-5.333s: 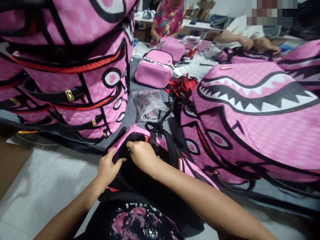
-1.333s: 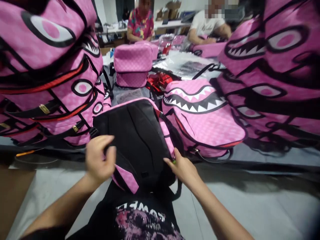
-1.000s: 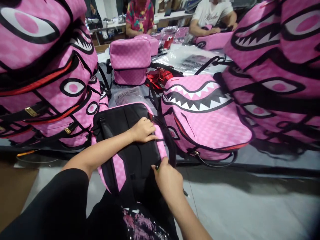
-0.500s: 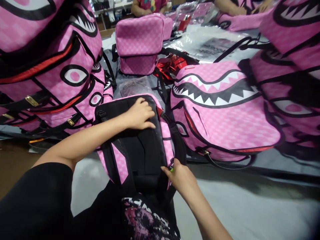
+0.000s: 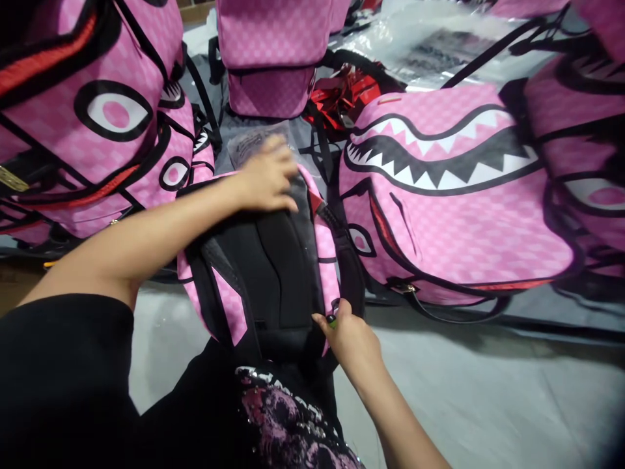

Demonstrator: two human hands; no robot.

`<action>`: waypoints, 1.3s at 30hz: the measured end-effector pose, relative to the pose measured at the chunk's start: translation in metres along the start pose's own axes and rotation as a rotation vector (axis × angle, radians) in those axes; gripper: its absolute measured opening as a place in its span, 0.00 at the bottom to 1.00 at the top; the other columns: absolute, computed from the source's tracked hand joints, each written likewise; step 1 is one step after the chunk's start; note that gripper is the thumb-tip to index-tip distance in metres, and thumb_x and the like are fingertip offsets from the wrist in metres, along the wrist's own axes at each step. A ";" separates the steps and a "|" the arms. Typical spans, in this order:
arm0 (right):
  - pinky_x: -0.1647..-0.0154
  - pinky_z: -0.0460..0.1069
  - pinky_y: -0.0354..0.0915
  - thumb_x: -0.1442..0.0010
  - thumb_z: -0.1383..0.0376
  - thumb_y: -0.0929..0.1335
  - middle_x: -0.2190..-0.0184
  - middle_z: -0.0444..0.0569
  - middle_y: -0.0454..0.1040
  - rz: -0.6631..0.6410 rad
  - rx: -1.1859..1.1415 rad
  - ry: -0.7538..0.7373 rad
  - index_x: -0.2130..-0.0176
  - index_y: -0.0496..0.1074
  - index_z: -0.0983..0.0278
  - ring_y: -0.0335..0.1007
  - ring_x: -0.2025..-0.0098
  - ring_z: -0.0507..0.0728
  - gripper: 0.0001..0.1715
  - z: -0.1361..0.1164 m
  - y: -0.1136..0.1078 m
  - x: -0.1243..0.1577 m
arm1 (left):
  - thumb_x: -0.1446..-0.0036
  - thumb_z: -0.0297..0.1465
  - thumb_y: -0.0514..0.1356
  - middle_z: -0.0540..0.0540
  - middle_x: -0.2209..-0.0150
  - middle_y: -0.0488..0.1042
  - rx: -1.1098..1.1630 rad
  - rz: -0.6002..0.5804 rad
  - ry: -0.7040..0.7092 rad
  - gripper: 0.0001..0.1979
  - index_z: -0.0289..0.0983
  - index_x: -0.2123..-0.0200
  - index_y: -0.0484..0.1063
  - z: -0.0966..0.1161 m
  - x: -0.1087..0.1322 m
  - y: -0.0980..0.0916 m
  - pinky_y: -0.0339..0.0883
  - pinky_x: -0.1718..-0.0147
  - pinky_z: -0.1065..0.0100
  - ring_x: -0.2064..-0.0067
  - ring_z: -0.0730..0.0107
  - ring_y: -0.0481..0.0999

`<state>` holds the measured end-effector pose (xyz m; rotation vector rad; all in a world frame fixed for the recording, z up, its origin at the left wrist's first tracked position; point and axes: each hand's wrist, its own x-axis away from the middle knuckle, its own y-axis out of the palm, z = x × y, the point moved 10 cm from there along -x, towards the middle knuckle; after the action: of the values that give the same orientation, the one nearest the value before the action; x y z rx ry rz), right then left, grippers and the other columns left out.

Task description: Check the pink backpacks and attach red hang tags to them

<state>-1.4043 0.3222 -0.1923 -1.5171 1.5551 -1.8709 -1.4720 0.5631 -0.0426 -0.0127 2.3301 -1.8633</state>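
A pink checkered backpack (image 5: pixel 328 260) rests against my lap, its padded black back panel (image 5: pixel 273 273) facing up and its shoulder straps hanging at the sides. My left hand (image 5: pixel 266 174) is over the panel's top end, fingers apart and blurred by motion; whether it touches the bag I cannot tell. At the bag's lower right edge, my right hand (image 5: pixel 352 337) is closed on a small green and black thing (image 5: pixel 333 321). Most of that thing is hidden by the fingers, so its kind does not show.
Pink backpacks with eyes (image 5: pixel 116 112) are piled on the left. On the right lies a shark-mouth backpack (image 5: pixel 454 228). Behind stand another pink bag (image 5: pixel 273 36), some red shiny material (image 5: pixel 349 98) and clear plastic sheeting (image 5: pixel 405 32). A clear plastic packet (image 5: pixel 244 140) lies beyond my left hand.
My left hand has moved up towards the backpack's top edge. My right hand keeps its place at the lower right side. The view has tipped down, and the people across the table have left it.
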 end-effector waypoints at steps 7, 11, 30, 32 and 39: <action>0.72 0.51 0.70 0.39 0.41 0.62 0.66 0.53 0.78 0.181 -1.041 -0.250 0.51 0.70 0.65 0.76 0.69 0.59 0.33 0.008 -0.083 0.014 | 0.44 0.54 0.58 0.38 0.48 0.69 -0.005 0.131 -0.092 0.26 0.35 0.62 0.76 0.030 0.021 -0.015 0.43 0.38 0.38 0.44 0.48 0.63; 0.83 0.48 0.63 0.45 0.29 0.55 0.80 0.48 0.71 0.246 -1.191 -0.370 0.60 0.76 0.66 0.68 0.81 0.54 0.49 0.001 -0.129 0.013 | 0.51 0.51 0.66 0.42 0.62 0.73 0.146 0.058 -0.108 0.26 0.34 0.61 0.75 0.078 0.018 0.003 0.52 0.39 0.41 0.54 0.54 0.68; 0.74 0.46 0.65 0.43 0.56 0.72 0.75 0.43 0.73 0.669 -0.983 -0.388 0.67 0.71 0.65 0.69 0.77 0.51 0.14 -0.046 -0.119 -0.020 | 0.40 0.30 0.58 0.47 0.57 0.72 0.222 0.310 -0.102 0.04 0.38 0.65 0.72 0.097 0.048 0.009 0.47 0.33 0.44 0.44 0.62 0.67; 0.74 0.47 0.65 0.43 0.56 0.72 0.75 0.43 0.73 0.709 -0.889 -0.378 0.66 0.71 0.65 0.69 0.76 0.51 0.15 -0.046 -0.119 -0.020 | 0.39 0.30 0.57 0.48 0.57 0.72 0.219 0.335 -0.099 0.04 0.37 0.65 0.72 0.098 0.050 0.010 0.46 0.32 0.45 0.45 0.63 0.67; 0.72 0.48 0.66 0.41 0.55 0.71 0.75 0.43 0.73 0.765 -0.846 -0.372 0.65 0.71 0.65 0.70 0.76 0.52 0.15 -0.044 -0.116 -0.018 | 0.38 0.30 0.56 0.48 0.57 0.72 0.247 0.294 -0.110 0.05 0.38 0.65 0.71 0.095 0.048 0.017 0.44 0.31 0.46 0.45 0.64 0.66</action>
<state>-1.3885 0.4046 -0.0993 -1.1187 2.3804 -0.4910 -1.5054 0.4696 -0.0855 0.2365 1.8975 -1.9276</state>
